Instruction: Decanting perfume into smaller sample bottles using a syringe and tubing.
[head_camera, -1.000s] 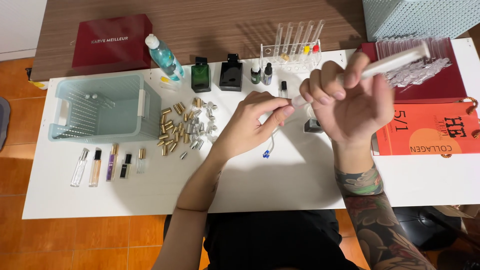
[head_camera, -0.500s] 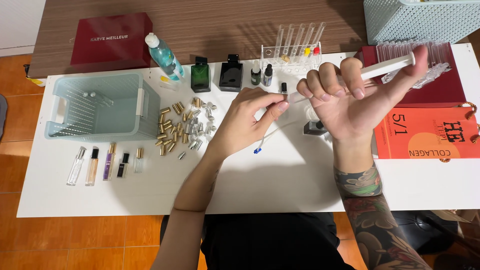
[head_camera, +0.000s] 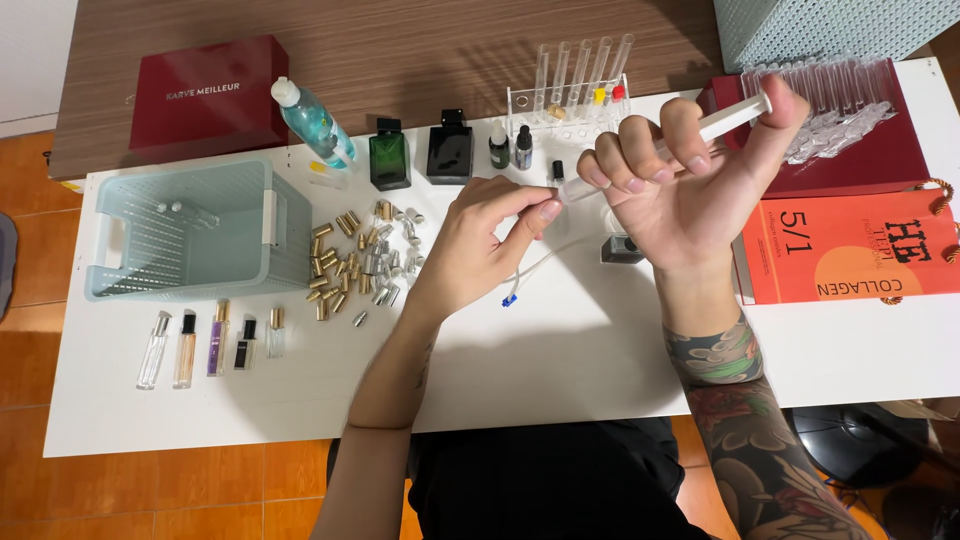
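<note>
surface: white table (head_camera: 560, 370) on orange floor tiles (head_camera: 30, 310), wooden top behind | right hand (head_camera: 690, 190): fingers clamped on white syringe (head_camera: 735, 115), raised above the table, thumb on plunger | left hand (head_camera: 480, 250): fingertips pinched at the syringe tip, probably on the thin tube (head_camera: 530, 270) | nearby: mint basket (head_camera: 190, 230), scattered metal caps (head_camera: 365, 260)

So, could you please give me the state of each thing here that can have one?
syringe: plunger drawn out, thumb on its end
thin tube: hanging from the syringe tip, loose end on the table
green bottle: upright, capped
basket: upright
test tube rack: tubes standing upright
</note>
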